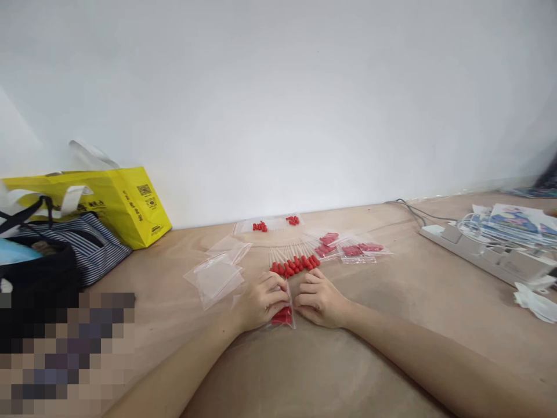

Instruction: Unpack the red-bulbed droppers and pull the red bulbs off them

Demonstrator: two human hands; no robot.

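A small clear zip bag (292,318) with red pieces (282,315) inside lies on the table in front of me. My left hand (264,302) is closed on its left side, thumb and fingers pressed together over the plastic. Curled at the bag's right edge is my right hand (321,299), its fingertips pinching there. Just beyond both hands, several red-tipped sticks (296,266) lie in a fanned row, pale ends pointing away. To the left are flat, unfilled clear bags (217,280). Filled bags with red pieces (354,249) lie to the right.
Farther back, two small heaps of red pieces (260,226) rest on clear plastic by the wall. At left stand a yellow shopping bag (126,203) and a striped bag (93,244). A power strip (483,252) with cables and some papers (522,223) occupy the right side.
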